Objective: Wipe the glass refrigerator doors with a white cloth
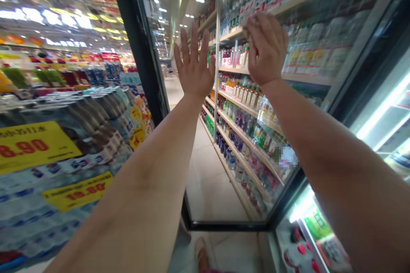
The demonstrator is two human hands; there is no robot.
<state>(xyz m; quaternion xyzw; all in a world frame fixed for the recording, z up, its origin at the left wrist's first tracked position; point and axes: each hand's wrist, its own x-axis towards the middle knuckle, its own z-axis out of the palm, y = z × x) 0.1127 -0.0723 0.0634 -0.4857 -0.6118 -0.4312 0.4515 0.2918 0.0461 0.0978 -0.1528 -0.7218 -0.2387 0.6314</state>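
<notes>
A glass cooler door (208, 179) in a black frame stands open in front of me. My left hand (194, 66) is raised against the glass, palm flat and fingers spread, holding nothing. My right hand (267, 47) is higher on the same pane, back towards me. Its fingers are bent together over a pale smear at their tips that I cannot make out. Both forearms reach up from the bottom of the view.
Stacked packs of bottled water (80, 136) with yellow price signs (32, 145) fill the left. Shelves of drinks (246, 106) show through the glass along a tiled aisle (208, 187). The lit cooler interior (317, 222) is at lower right. My shoe (201, 256) is below.
</notes>
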